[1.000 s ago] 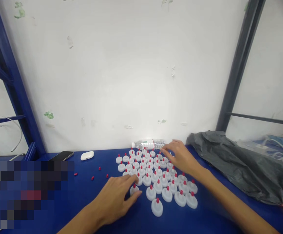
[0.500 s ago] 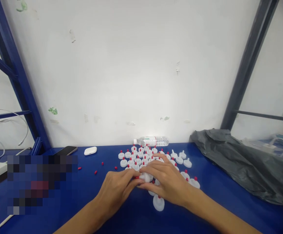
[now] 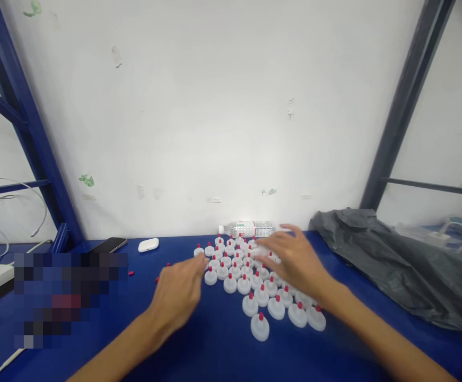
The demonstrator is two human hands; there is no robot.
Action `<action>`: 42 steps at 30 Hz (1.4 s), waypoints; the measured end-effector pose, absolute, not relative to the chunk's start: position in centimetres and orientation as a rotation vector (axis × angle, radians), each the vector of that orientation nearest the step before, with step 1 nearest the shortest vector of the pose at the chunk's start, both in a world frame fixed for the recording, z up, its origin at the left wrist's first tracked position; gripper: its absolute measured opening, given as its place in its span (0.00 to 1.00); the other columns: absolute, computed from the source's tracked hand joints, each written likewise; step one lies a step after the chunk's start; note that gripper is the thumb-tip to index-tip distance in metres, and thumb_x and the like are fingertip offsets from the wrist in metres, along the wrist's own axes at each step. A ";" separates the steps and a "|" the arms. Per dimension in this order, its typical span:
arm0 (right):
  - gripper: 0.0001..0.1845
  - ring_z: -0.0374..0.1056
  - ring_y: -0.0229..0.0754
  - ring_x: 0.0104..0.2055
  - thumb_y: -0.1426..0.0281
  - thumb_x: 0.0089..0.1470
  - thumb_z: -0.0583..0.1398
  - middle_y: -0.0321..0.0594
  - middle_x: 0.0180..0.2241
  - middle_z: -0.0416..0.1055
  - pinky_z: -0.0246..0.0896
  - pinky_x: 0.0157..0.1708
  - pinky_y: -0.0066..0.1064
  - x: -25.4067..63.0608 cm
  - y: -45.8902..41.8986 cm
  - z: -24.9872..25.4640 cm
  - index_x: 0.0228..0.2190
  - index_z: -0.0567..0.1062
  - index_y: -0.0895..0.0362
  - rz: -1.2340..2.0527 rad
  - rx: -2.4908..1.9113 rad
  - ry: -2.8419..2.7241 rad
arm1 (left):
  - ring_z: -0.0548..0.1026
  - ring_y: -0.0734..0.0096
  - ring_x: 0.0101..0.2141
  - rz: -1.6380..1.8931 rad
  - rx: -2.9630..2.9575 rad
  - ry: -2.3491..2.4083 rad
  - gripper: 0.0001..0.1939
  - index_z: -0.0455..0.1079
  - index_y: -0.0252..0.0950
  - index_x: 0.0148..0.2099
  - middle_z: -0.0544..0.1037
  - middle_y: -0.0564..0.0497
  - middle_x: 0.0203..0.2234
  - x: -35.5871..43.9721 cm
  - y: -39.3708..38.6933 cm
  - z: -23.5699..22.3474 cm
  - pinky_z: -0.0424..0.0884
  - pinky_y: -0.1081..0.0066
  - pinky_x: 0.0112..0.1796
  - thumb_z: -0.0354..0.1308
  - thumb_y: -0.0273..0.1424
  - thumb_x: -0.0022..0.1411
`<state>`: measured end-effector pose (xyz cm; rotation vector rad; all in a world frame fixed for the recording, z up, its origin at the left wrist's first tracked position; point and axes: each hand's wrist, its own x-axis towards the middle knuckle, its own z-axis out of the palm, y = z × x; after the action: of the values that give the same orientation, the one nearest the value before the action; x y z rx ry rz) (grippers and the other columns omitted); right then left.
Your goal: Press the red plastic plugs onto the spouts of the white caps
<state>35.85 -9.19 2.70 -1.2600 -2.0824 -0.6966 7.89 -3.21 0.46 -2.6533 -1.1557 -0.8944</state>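
Several white plastic caps with red tips (image 3: 260, 295) stand in a tight cluster on the blue tabletop (image 3: 215, 350). My right hand (image 3: 298, 263) reaches over the far right side of the cluster, its fingertips pinched on a blurred white cap (image 3: 261, 250). My left hand (image 3: 178, 291) hovers just left of the cluster, fingers loosely curled and smeared by motion, near the loose red tips (image 3: 131, 273) scattered on the table. One capped piece (image 3: 260, 327) stands alone at the near edge of the cluster.
A clear water bottle (image 3: 249, 229) lies against the white wall behind the caps. A dark phone (image 3: 109, 245) and a white earbud case (image 3: 148, 245) sit at the back left. A grey plastic bag (image 3: 390, 265) covers the right side. Blue rack posts stand at both sides.
My hands were together over the cluster, pressing a red tip onto a cap. They have parted: the right moved back and right with the cap, the left moved left.
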 end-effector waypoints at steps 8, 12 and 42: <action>0.11 0.72 0.47 0.36 0.61 0.59 0.59 0.41 0.35 0.76 0.63 0.38 0.36 44.8 -8.6 4.9 0.39 0.78 0.53 -0.161 -1.884 -2.021 | 0.71 0.66 0.27 -0.647 -2.647 -1.411 0.12 0.60 0.40 0.32 0.74 0.54 0.27 6.1 -0.8 2.5 0.54 0.68 0.29 0.44 0.33 0.71; 0.11 0.72 0.48 0.41 0.59 0.55 0.62 0.40 0.36 0.77 0.62 0.39 0.35 45.3 -8.8 4.8 0.34 0.78 0.52 0.172 -1.881 -2.169 | 0.71 0.64 0.27 -0.361 -2.723 -1.376 0.11 0.60 0.40 0.29 0.75 0.52 0.27 6.3 -0.8 1.5 0.53 0.67 0.28 0.46 0.29 0.66; 0.18 0.70 0.44 0.42 0.64 0.63 0.62 0.42 0.41 0.73 0.69 0.40 0.34 31.5 -12.2 1.5 0.52 0.66 0.53 -0.021 -1.079 -2.414 | 0.73 0.64 0.33 -0.701 -3.005 -0.768 0.09 0.67 0.40 0.43 0.76 0.51 0.32 8.9 -6.6 0.8 0.60 0.68 0.30 0.50 0.38 0.71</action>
<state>31.52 -12.19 1.49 -1.0792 -2.4138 -0.0206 8.87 -6.64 0.79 -3.0051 -0.7677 -0.7005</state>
